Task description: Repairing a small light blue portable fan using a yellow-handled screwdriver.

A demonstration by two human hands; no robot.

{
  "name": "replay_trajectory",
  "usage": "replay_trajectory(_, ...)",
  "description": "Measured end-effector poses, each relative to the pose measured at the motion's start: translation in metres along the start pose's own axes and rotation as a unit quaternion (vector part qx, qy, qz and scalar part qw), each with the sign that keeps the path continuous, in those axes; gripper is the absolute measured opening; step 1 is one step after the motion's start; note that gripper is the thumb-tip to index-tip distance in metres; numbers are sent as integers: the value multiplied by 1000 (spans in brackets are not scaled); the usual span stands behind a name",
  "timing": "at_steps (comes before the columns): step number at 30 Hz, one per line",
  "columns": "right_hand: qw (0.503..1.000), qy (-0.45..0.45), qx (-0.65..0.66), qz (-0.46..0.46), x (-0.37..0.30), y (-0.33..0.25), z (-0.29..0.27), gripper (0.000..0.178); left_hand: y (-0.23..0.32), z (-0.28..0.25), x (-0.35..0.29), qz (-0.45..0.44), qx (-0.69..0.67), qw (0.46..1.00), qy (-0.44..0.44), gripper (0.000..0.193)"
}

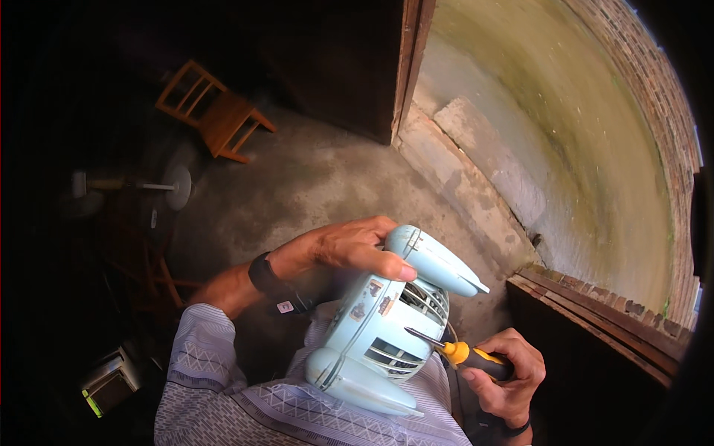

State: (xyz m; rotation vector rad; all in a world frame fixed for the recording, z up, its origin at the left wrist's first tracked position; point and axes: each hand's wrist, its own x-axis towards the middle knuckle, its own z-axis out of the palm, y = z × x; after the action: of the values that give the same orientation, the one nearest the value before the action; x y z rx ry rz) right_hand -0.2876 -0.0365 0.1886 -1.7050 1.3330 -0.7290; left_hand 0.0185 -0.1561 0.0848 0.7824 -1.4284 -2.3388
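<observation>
A pale blue plastic housing [346,331] rests against my lap, tilted. It has slatted vents, worn stickers and a rounded, pointed pod on either side; I cannot tell its exact kind. My left hand [364,245] grips it by the far pod, thumb across the top edge near the vents. In my right hand [513,372] is a screwdriver [455,351] with a yellow and black handle. Its metal shaft points left, over the housing between the two vent openings. Whether the tip touches the housing or sits in a screw I cannot tell.
A wooden chair [223,115] stands on the concrete floor [312,171] at the far left. Left of me is a pedestal-like item with a pale round base [178,187]. A doorway with a dark door [349,67] and stone threshold [461,163] opens onto a yard at right.
</observation>
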Motion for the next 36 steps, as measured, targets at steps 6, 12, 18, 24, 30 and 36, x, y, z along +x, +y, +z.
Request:
replay_trajectory(6,998,41,24,37,-5,-4,6,32,-2,-5,0,4,5,1000,-3,66)
replay_trajectory(12,998,57,18,35,-10,-1,7,34,-6,-8,-1,5,9,1000,2,64)
replay_trajectory(18,996,66,28,48,-11,1,7,34,-3,-10,-2,-1,5,1000,5,66)
replay_trajectory(24,997,58,25,40,-11,3,3,33,-2,-11,-3,5,8,1000,8,68)
replay_trajectory(30,996,67,35,53,-13,6,-1,34,-1,-13,-3,-3,13,1000,9,70)
replay_trajectory(36,994,63,53,65,-13,9,-4,34,-2,-14,-2,-4,5,1000,5,69)
